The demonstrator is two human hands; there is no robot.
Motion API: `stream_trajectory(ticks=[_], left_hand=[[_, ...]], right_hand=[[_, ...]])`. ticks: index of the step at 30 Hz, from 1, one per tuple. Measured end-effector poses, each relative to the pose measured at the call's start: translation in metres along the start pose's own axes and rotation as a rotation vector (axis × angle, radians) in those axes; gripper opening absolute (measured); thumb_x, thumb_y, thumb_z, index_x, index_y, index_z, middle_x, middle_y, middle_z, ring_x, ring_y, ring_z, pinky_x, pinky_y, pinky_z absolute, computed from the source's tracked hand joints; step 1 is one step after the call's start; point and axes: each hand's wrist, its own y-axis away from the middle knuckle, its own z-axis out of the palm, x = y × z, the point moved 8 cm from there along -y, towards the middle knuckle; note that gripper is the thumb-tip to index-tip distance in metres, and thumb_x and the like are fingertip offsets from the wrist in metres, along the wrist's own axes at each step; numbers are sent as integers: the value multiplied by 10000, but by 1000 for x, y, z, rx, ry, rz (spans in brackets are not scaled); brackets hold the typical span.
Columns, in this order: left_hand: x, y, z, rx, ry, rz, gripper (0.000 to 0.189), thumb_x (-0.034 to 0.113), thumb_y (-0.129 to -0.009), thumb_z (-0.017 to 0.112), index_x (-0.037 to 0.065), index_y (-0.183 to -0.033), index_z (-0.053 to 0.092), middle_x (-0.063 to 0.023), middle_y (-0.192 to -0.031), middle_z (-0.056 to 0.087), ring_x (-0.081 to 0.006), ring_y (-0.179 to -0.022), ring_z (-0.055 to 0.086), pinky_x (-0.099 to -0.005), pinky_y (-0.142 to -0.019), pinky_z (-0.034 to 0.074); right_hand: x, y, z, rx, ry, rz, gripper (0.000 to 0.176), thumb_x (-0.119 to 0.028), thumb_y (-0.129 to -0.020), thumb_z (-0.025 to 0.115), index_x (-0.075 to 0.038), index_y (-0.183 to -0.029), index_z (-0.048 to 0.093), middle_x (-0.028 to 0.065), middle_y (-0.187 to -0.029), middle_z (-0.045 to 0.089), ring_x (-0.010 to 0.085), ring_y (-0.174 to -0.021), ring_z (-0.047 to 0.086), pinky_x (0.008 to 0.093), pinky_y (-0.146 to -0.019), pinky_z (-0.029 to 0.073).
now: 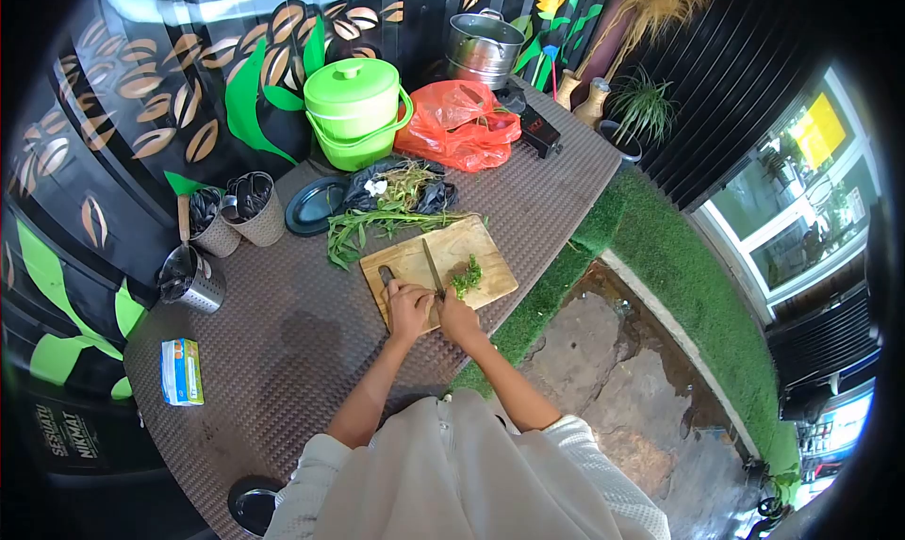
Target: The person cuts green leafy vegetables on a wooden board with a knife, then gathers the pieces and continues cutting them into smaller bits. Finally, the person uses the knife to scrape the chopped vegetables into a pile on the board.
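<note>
Left hand [407,309] just beside right hand [459,319]

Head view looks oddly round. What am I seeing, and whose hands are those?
No machine here: a person wears a camera on the head, looking down at their own hands. The wide lens bends the edges. The table holds a board with chopped greens, a bunch of stems behind it, a green bucket, a red bag and a steel pot. The right hand grips a knife, its blade on the board. The left hand rests beside it; whether it holds anything is unclear.
</note>
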Motion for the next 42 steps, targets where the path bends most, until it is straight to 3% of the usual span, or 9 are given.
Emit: stream_trajectory(ticks=[6, 12, 19, 21, 22, 24, 27, 34, 42], left_hand=[[7, -1, -6, 28, -96, 45, 51, 118, -713, 719, 84, -751, 726, -17, -817, 667, -227, -956, 484, -398, -933, 266], [7, 2, -2, 9, -117, 65, 74, 138, -722, 706, 83, -768, 725, -19, -832, 654, -221, -962, 490, -401, -933, 276], [-4, 4, 3, -4, -55, 16, 82, 138, -719, 712, 60, -744, 707, -32, -821, 650, -216, -946, 493, -389, -896, 288], [-10, 4, 7, -88, -35, -63, 142, 130, -749, 701, 67, -876, 690, -29, -833, 662, -209, -942, 499, -379, -880, 292], [-7, 3, 6, -89, -35, -61, 142, 130, -749, 701, 67, -876, 690, -29, -833, 662, -209, -942, 499, -379, -880, 292], [-3, 2, -1, -21, 41, -64, 292, 82, -759, 690, 83, -1041, 615, -23, -808, 685, -213, -935, 502, -374, -879, 294], [1, 2, 0, -46, -49, 25, 406, 72, -778, 675, 111, -1159, 539, -2, -816, 685, -200, -946, 498, -367, -890, 284], [1, 3, 2, -39, -39, 21, 360, 70, -773, 672, 114, -1112, 561, 3, -828, 687, -196, -951, 499, -359, -906, 281], [-4, 4, 3, -37, -19, -14, 304, 78, -750, 688, 106, -1037, 590, 6, -814, 682, -192, -932, 531, -364, -861, 320]], right_hand=[[0, 16, 18, 81, 72, -2, 359, -298, -935, 422, 19, -1095, 372, 271, -844, 635, 441, -818, 630, 511, -719, 501], [-2, 6, 7, 29, 79, -26, 348, -210, -896, 449, 43, -1119, 365, 275, -828, 637, 422, -813, 643, 480, -706, 520], [-7, 7, 6, 69, 89, 2, 393, -213, -883, 467, 54, -1154, 367, 278, -874, 636, 414, -823, 646, 485, -698, 523], [-8, 4, -1, 37, 88, -9, 374, -202, -883, 464, 49, -1145, 374, 274, -873, 638, 412, -820, 647, 482, -694, 524], [-9, 5, -3, 10, 91, -20, 355, -191, -883, 462, 44, -1137, 382, 270, -872, 640, 410, -817, 648, 479, -690, 526], [-11, 14, -2, 18, 61, 17, 343, -194, -885, 465, 37, -1125, 388, 264, -869, 641, 411, -818, 647, 480, -693, 525], [-12, 19, 8, 38, 40, 62, 324, -205, -889, 467, 24, -1107, 396, 261, -865, 642, 418, -820, 643, 488, -705, 518], [-9, 2, -5, 36, 30, -52, 314, -184, -887, 468, 16, -1116, 389, 271, -855, 640, 420, -802, 644, 491, -697, 517], [-13, 7, 7, 65, 83, -15, 290, -155, -875, 483, 42, -1065, 388, 268, -847, 640, 410, -791, 648, 462, -671, 533]])
